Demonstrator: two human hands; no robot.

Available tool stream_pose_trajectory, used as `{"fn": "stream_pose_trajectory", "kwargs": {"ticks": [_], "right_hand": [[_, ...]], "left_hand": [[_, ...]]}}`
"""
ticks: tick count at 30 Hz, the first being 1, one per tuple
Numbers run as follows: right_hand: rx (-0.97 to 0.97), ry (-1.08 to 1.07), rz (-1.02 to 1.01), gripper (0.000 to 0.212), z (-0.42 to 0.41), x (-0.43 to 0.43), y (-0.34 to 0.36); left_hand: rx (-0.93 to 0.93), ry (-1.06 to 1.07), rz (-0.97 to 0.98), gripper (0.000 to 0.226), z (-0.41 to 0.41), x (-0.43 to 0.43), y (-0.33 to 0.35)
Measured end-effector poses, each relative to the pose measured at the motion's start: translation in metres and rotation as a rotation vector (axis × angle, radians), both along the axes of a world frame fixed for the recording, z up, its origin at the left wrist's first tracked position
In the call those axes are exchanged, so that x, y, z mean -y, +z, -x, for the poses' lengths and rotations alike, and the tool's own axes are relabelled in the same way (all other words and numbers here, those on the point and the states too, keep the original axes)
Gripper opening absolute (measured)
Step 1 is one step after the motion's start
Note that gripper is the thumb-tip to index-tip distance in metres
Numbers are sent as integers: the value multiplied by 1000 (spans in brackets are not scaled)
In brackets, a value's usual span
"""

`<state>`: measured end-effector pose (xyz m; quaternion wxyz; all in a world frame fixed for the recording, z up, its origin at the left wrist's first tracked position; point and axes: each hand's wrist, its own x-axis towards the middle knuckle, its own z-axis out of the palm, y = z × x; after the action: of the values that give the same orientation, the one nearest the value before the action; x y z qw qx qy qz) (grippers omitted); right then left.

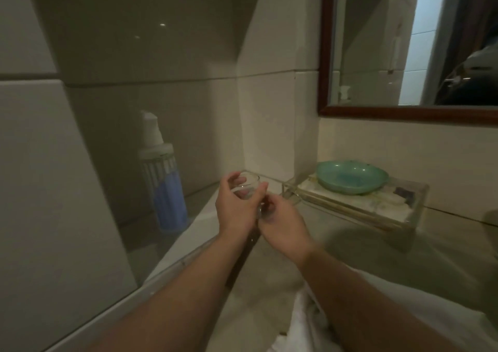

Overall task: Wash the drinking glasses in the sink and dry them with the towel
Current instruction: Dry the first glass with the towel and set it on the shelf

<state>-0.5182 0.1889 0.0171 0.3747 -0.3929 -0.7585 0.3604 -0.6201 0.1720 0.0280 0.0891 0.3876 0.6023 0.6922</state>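
Note:
A clear drinking glass [249,186] is held over the far left corner of the counter. My left hand [237,206] wraps round its side with thumb and fingers curled. My right hand [283,222] grips the lower part of the glass from the right, fingers curled. A white towel [318,314] lies crumpled on the counter beneath my right forearm, at the bottom of the view. The sink is out of view.
A blue-and-white pump bottle [164,179] stands on a ledge at the left. A green dish [351,176] sits on a clear tray [372,206] against the back wall. A wood-framed mirror [404,109] hangs above. The stone counter [363,246] spreads right.

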Motion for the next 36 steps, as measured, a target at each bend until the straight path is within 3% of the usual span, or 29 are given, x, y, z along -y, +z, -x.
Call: {"fn": "stream_pose_trajectory", "kwargs": {"ticks": [4,10,16,21,30,36], "right_hand": [[-31,-45,-59,23,2,-3,-7],[108,-127,-151,11,0,-14,-6],[287,-57,-215,13,-2,-14,-11],[300,-51,-263,15,-1,-15,-10],[277,-25,-310,16,-3,-13,-12],[286,-4,-304,14,-8,-7,-7]], "left_hand": [[11,17,-26,63,20,-31,0],[19,-8,-18,64,41,-71,0],[34,131,45,62,48,-111,-2],[6,100,140,78,63,-137,-2],[-39,326,335,97,55,-153,8],[-38,293,384,88,56,-154,13]]}}
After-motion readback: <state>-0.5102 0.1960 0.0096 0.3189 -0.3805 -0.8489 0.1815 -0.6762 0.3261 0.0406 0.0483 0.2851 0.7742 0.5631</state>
